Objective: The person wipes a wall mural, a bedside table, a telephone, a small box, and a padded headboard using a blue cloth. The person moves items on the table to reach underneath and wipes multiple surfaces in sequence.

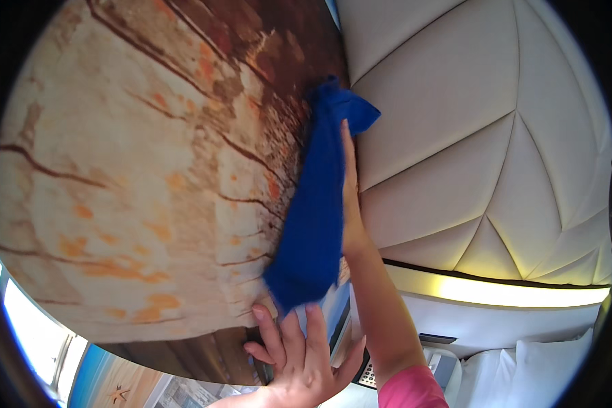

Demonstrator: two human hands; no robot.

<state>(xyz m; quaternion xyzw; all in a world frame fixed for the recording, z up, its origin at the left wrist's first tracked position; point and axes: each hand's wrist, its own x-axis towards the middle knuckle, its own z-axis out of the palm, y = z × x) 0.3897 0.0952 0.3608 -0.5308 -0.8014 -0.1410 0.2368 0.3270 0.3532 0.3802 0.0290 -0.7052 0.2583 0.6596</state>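
Observation:
A blue cloth (311,214) lies lengthwise along the right part of a large printed panel (132,153) in cream, brown and orange. My right hand (351,204) holds the cloth at its right edge. The cloth hides part of that hand, and its upper corner sticks out over the padded wall. Just under the cloth's lower end is my left hand (306,352), fingers spread and holding nothing. Its fingertips are close to the panel's lower edge; whether they touch the cloth or panel I cannot tell.
A cream padded wall panel (438,168) with stitched seams rises at right, above a glowing light strip (515,293). Lower right are a white pillow (551,372) and a keypad device (368,376). A bright window (33,316) and a starfish picture (118,392) show at lower left.

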